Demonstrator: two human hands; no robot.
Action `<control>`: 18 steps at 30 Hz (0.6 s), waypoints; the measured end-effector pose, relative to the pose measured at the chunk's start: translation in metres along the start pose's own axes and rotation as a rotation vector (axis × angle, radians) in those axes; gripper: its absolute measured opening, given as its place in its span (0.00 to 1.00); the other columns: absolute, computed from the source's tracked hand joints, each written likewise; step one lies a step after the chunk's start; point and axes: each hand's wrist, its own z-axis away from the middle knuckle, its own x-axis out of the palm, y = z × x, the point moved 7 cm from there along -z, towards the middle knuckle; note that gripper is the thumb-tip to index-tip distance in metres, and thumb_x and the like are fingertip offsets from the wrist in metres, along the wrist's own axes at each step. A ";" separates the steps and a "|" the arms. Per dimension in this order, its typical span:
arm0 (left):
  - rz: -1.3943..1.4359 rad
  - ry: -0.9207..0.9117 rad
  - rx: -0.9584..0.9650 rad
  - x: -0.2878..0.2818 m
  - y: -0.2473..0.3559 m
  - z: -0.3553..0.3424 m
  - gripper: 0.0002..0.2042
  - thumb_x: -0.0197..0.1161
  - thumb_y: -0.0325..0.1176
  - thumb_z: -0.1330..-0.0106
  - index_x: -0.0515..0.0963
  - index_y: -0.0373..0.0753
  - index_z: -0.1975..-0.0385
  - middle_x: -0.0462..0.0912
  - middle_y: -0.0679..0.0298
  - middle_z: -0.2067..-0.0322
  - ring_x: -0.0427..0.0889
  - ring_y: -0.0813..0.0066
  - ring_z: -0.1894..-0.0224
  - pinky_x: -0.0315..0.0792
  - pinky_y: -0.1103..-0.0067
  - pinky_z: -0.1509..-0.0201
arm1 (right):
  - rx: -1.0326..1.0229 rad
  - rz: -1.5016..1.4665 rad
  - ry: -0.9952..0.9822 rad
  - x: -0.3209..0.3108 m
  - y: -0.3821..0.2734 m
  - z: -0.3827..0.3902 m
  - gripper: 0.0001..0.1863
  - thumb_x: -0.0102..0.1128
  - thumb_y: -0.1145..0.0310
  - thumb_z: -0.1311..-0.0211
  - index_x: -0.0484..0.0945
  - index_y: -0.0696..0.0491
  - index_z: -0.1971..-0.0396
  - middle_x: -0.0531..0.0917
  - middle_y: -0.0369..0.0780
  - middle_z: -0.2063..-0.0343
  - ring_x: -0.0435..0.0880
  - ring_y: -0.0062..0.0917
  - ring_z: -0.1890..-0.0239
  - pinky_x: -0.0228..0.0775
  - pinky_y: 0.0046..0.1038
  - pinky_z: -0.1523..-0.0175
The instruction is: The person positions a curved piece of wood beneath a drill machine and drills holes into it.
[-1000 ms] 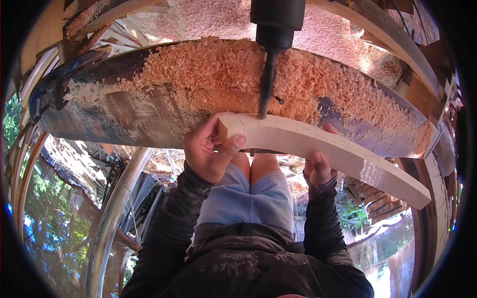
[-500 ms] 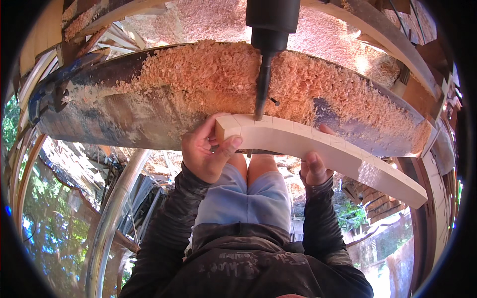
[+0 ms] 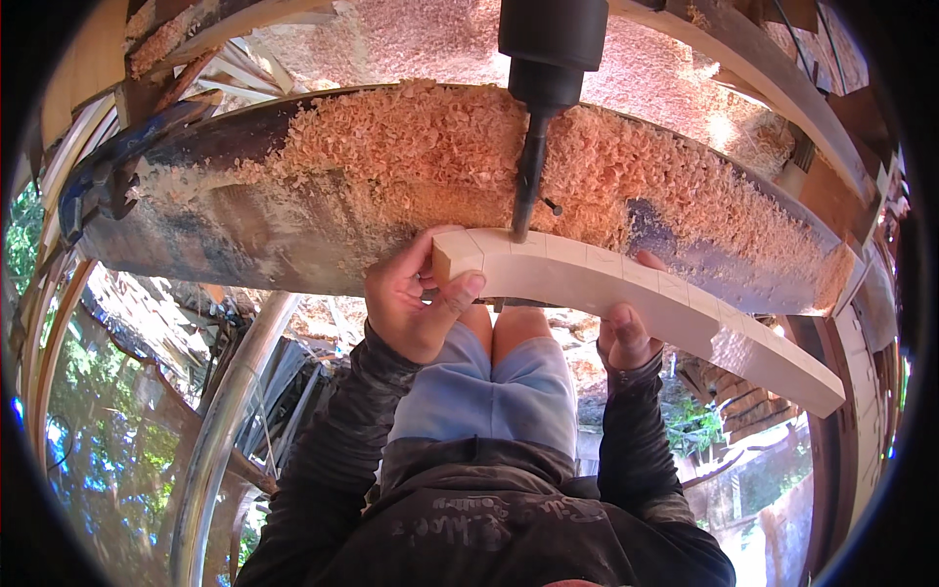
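A pale curved wooden piece (image 3: 626,293) with pencil lines across its top lies under a black machine spindle (image 3: 552,39). The dark bit (image 3: 528,176) comes down to the top face near the piece's left end, apparently touching it. My left hand (image 3: 416,298) grips that left end, thumb on the front and fingers behind. My right hand (image 3: 631,333) holds the piece near its middle, thumb on the front face, a fingertip showing over the back edge. Behind the piece is a long metal work surface (image 3: 225,245) heaped with curly shavings (image 3: 411,137), with a small dark bolt (image 3: 550,205) beside the bit.
A bent metal pipe (image 3: 220,430) runs down at the lower left, near piles of scrap wood. Long wooden beams (image 3: 743,73) border the top right, more timber the far right. My legs (image 3: 518,391) are below the table edge. Sawdust covers the ground behind the table.
The wood and both hands shifted slightly left, then back right and a little lower in the view, along with the spindle and table. The grip looks the same.
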 end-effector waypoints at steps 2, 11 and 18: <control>-0.025 -0.004 0.030 -0.001 0.001 0.000 0.21 0.69 0.32 0.34 0.75 0.26 0.45 0.84 0.57 0.55 0.84 0.77 0.54 0.79 0.79 0.49 | -0.005 0.012 0.011 -0.002 0.003 0.001 0.50 0.81 0.53 0.52 0.64 0.62 0.35 0.76 0.46 0.45 0.78 0.34 0.42 0.73 0.39 0.36; 0.000 0.008 0.032 -0.001 -0.001 -0.001 0.23 0.70 0.33 0.34 0.75 0.25 0.45 0.85 0.56 0.57 0.85 0.75 0.55 0.81 0.78 0.51 | 0.023 -0.040 0.003 -0.003 0.001 0.001 0.51 0.82 0.54 0.52 0.62 0.62 0.34 0.76 0.46 0.46 0.77 0.35 0.42 0.70 0.42 0.33; -0.098 -0.009 0.052 -0.002 0.002 -0.002 0.23 0.70 0.34 0.35 0.75 0.25 0.45 0.85 0.55 0.57 0.86 0.73 0.54 0.81 0.77 0.51 | 0.034 -0.063 -0.005 -0.001 0.002 0.001 0.50 0.81 0.55 0.51 0.62 0.62 0.33 0.77 0.46 0.47 0.78 0.36 0.42 0.71 0.42 0.34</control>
